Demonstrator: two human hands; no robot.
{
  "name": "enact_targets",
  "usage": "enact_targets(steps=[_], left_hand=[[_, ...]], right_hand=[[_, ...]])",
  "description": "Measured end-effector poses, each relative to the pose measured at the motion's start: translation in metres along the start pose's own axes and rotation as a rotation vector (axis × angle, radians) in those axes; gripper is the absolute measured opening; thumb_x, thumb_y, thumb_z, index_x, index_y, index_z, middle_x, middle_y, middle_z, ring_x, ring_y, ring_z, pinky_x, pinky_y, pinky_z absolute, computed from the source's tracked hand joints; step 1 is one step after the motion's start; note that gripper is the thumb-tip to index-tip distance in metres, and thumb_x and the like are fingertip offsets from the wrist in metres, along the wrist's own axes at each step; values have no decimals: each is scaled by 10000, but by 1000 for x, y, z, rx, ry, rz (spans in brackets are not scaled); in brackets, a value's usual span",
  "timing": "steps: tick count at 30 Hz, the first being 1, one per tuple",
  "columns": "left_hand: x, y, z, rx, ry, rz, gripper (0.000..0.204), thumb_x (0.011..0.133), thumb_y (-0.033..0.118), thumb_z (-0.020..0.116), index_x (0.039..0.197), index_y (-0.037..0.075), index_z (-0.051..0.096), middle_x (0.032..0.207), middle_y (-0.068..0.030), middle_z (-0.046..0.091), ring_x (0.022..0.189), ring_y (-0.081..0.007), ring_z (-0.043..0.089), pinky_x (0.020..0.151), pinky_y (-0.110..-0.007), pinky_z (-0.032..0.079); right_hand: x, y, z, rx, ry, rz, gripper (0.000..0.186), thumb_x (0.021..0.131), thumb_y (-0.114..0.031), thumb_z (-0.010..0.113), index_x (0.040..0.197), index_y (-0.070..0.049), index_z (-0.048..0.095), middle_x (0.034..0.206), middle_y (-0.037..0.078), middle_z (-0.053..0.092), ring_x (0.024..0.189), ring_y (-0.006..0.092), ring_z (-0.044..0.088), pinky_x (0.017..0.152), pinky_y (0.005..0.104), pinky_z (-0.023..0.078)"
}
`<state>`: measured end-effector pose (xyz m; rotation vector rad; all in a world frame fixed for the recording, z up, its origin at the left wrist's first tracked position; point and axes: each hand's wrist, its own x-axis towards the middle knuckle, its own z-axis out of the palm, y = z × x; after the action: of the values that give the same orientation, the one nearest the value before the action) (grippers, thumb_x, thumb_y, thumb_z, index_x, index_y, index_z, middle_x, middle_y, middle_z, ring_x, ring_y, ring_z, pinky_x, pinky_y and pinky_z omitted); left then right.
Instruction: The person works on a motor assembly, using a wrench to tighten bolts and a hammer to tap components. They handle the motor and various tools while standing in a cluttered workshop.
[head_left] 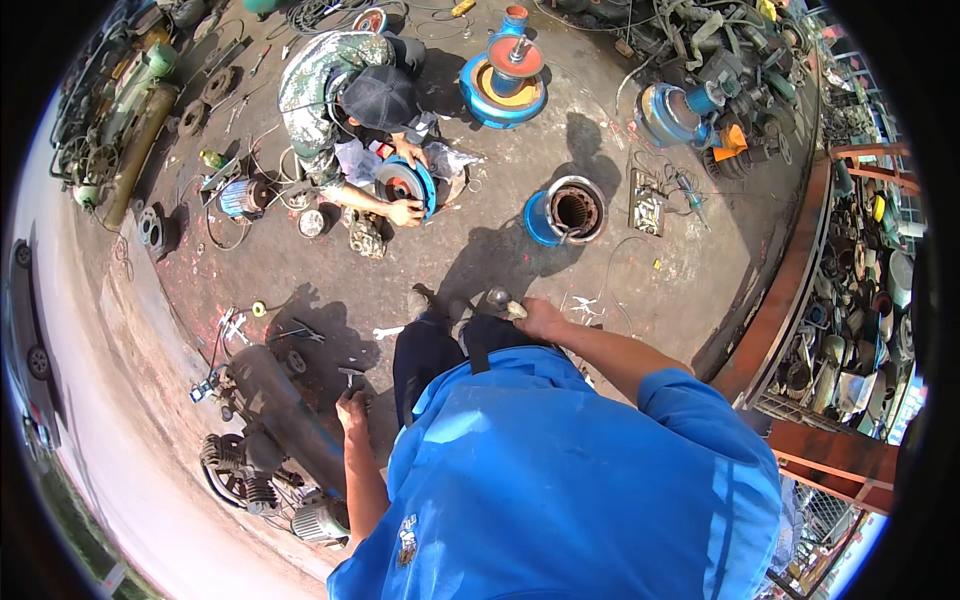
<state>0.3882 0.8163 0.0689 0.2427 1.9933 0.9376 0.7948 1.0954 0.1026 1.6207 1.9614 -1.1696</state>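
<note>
My left hand hangs low beside my left leg, closed round a small T-shaped metal tool. My right hand is in front of my right thigh, closed on a tool with a pale handle and a rounded metal head; it looks like a hammer. Beyond it on the ground stands a blue motor housing with its round bore facing up. To the far left, a crouching person in a camouflage jacket and dark cap has both hands on a blue round cover with a reddish-brown centre.
A blue pump part with a reddish disc stands far ahead. A tray of small parts lies right of the housing. Left of my legs are an air compressor and pliers. Machine parts are heaped along the far right beside a rusty beam.
</note>
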Motion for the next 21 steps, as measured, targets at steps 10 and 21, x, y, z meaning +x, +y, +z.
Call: enact_targets(steps=[10,21], left_hand=[[111,211,199,544,-522,241,426,835,178,550,1222,21,634,872,-211,708,760,-304,696,708,-398,532],[168,492,514,750,-615,736,734,833,193,565,1508,19,336,1291,-325,585,1239,-436,556,1043,-444,440]], right_hand=[[-38,68,-18,185,172,356,484,795,-363,707,1065,37,658,1022,292,683,974,424,675,867,475,532],[-104,198,33,528,62,785,398,777,-279,739,1013,36,684,880,266,697,839,387,701,739,455,536]])
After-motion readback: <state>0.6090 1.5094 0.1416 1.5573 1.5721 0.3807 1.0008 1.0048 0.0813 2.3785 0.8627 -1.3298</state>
